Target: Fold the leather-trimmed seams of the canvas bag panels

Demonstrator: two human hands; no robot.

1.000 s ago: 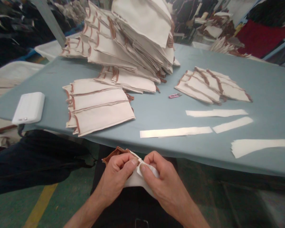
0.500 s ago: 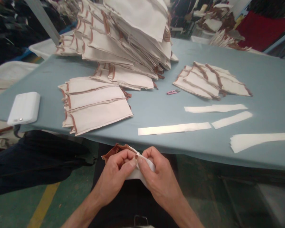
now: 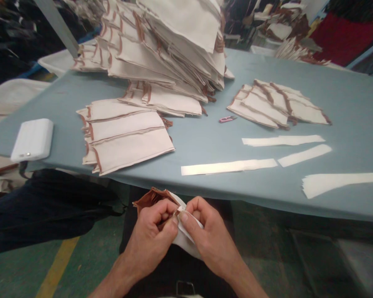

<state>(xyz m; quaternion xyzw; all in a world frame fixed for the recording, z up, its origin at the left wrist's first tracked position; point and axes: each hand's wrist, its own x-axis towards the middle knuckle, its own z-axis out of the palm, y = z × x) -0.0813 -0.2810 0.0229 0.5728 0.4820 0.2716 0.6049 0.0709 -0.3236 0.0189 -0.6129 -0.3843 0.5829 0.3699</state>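
Observation:
Over my lap, just below the table's front edge, I hold a cream fabric piece (image 3: 186, 243) with a brown lining. My left hand (image 3: 151, 234) pinches its edge between thumb and forefinger, by the brown side. Close beside it, my right hand (image 3: 209, 234) grips the white edge with thumb and bent fingers. A small whitish bit shows between the two thumbs; what it is I cannot make out. The brown lining (image 3: 151, 198) stands up open behind my left fingers.
The blue-green table (image 3: 205, 142) carries a tall stack of cream pieces (image 3: 161, 54), a smaller pile (image 3: 127, 142), a fanned pile (image 3: 278, 103), pink thread snips (image 3: 226, 119), white strips (image 3: 228, 167), a fanned strip bundle (image 3: 338, 183) and a white box-shaped device (image 3: 32, 140).
My left hand has shifted slightly down and left, tilting the fabric piece so more of its pale side shows between my hands. Both hands keep their pinch on its edge.

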